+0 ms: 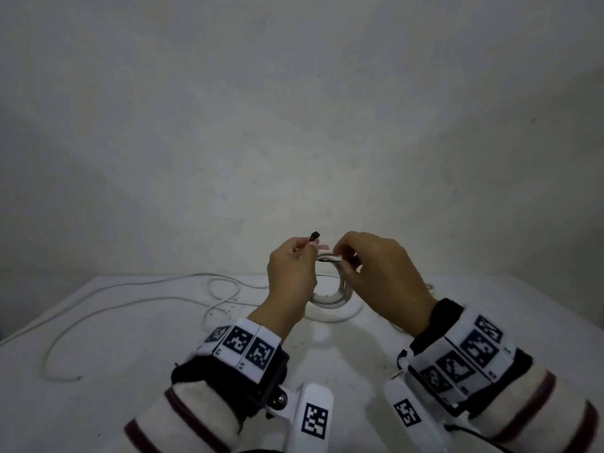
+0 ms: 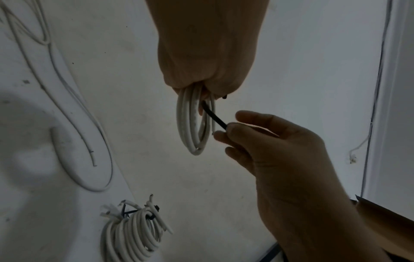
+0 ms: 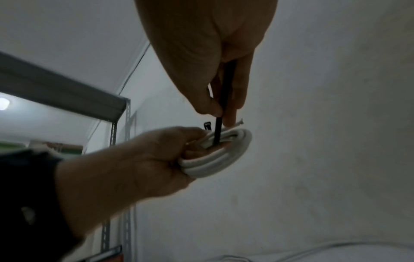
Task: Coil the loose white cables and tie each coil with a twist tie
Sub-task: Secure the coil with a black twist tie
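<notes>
A small coil of white cable (image 1: 330, 300) is held upright above the table, gripped at its top by my left hand (image 1: 304, 253). In the left wrist view the coil (image 2: 190, 127) hangs from the curled left fingers (image 2: 201, 83). A black twist tie (image 2: 213, 116) passes through the coil's opening. My right hand (image 1: 343, 256) pinches the tie's long end between thumb and fingers (image 3: 221, 113). The tie (image 3: 218, 129) crosses over the coil's strands (image 3: 224, 159), and its other end (image 1: 315, 236) sticks up by my left thumb.
A long loose white cable (image 1: 130, 289) snakes across the left of the white table (image 1: 163, 371). A tied bundle of white cable (image 2: 132, 230) lies on the table below my hands. A bare wall stands close behind, and a grey metal shelf frame (image 3: 67, 92) is at the left.
</notes>
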